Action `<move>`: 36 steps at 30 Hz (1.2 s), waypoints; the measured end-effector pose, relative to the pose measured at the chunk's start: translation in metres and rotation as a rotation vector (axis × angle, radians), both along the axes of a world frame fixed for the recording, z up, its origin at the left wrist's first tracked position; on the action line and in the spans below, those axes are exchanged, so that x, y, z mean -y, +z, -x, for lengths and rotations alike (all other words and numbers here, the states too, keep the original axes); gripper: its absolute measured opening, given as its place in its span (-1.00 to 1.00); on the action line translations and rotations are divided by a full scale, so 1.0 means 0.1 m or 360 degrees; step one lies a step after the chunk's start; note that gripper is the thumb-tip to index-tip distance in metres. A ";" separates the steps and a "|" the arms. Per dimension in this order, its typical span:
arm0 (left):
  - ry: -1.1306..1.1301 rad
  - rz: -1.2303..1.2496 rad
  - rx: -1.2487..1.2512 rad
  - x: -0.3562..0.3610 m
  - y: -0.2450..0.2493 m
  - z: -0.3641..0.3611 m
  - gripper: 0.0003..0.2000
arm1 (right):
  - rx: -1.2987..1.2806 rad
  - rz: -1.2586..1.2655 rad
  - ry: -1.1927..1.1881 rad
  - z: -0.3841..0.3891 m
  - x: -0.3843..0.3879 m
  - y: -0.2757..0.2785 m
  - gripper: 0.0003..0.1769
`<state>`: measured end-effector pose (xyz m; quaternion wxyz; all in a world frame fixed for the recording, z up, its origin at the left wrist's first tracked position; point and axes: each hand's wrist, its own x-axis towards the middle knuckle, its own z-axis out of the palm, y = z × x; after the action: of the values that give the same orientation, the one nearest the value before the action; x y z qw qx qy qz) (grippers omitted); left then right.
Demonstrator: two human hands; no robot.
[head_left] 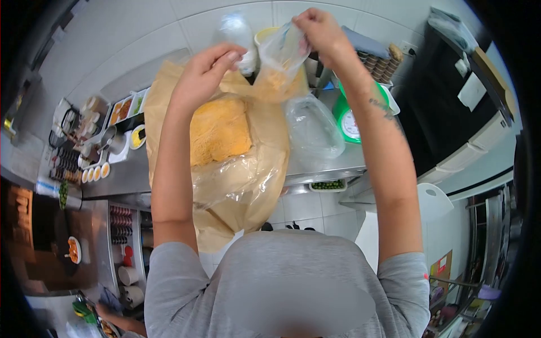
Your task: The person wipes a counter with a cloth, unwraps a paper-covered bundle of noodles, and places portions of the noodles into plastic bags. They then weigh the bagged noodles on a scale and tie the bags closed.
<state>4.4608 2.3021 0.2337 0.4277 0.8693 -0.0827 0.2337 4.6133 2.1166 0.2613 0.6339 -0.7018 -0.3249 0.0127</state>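
My right hand pinches the top edge of a clear plastic bag, which hangs over the counter with orange-yellow crumbly stuff in its lower part. To the left, my left hand is raised over the big bag, thumb and forefinger close together, with nothing visible between them. Below it, a large block of orange-yellow crumbly food lies in a large brown paper bag with a clear plastic liner. My left forearm covers part of the block.
A clear plastic tub and a green dial scale stand on the counter to the right. Farther left are a metal pot, small cups and trays of food. A tray of green produce sits below the counter edge.
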 end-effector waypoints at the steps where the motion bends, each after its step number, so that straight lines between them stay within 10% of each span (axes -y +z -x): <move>1: 0.0032 0.0043 -0.0007 0.01 -0.07 0.00 -0.74 | 0.0058 -0.0031 -0.0070 -0.11 0.12 0.07 -0.74; 8: 0.0241 -0.0194 -0.0160 -0.11 -0.96 -0.01 -0.78 | 0.0615 0.0082 -0.0395 -0.88 1.05 -0.16 -0.77; 16: 0.0409 0.0047 -0.0471 -0.13 -1.45 0.18 -0.76 | 0.0026 0.0023 -0.0369 -0.63 1.75 -0.99 -0.71; 32: 0.0525 -0.0374 -0.0444 0.18 -1.65 0.22 -0.82 | -0.0001 0.0328 -0.0624 -0.34 1.73 -0.93 -0.16; 36: 0.0542 -0.0451 -0.0442 0.08 -1.76 0.23 -0.82 | 0.0238 0.0605 -0.0766 -0.68 1.59 -1.11 -0.50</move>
<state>4.4382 2.2938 0.0579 0.2634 0.9457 0.0922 0.1669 4.6818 1.9577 0.1507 0.4506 -0.8634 -0.1869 -0.1288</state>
